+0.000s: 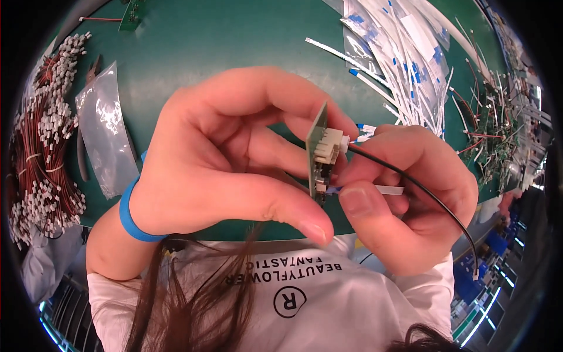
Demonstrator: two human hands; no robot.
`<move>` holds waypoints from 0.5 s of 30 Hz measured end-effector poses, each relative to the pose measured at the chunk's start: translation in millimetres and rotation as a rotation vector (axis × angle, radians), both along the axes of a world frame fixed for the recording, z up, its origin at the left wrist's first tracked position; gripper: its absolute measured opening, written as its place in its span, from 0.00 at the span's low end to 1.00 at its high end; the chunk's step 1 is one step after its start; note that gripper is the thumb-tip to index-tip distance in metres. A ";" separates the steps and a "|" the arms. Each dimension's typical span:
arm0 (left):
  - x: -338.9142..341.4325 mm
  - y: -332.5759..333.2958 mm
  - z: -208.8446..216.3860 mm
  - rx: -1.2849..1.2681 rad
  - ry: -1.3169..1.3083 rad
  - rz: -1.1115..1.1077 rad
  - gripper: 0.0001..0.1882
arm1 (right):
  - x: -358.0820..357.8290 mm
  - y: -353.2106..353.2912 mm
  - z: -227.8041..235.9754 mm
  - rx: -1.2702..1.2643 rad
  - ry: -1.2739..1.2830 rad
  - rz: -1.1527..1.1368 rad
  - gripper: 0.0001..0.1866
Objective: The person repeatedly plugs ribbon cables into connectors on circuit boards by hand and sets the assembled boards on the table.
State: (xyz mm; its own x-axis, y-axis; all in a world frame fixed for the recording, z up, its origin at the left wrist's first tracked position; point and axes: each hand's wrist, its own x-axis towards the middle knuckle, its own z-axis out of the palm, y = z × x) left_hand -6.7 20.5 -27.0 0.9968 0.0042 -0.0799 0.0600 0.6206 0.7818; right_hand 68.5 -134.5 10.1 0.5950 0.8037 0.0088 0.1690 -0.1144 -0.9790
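Observation:
My left hand, with a blue band at its wrist, is curled around a small green circuit board and grips it by its edges. The board is seen almost edge-on, its white connectors facing right. A black cable is plugged into the upper connector by a small white plug and arcs down to the right, its far end hanging loose. My right hand pinches a white flat ribbon cable close to the board's lower part. Fingers hide where the ribbon meets the board.
Bundles of brown-red wires with white plugs lie at the left, beside a clear plastic bag and pliers. White ribbon cables are heaped at the back right. Wired circuit boards pile up at the far right of the green table.

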 end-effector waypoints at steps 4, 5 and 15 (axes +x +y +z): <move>-1.8 0.3 -2.3 0.045 -0.055 -0.003 0.32 | -3.6 -0.4 2.0 -0.011 0.008 -0.020 0.10; -2.5 0.4 -2.7 0.056 -0.060 0.006 0.32 | -3.0 -0.9 2.3 -0.009 0.009 -0.017 0.10; -2.5 -0.8 -1.1 0.084 -0.064 -0.023 0.32 | -0.6 -4.3 4.2 -0.076 -0.084 0.018 0.11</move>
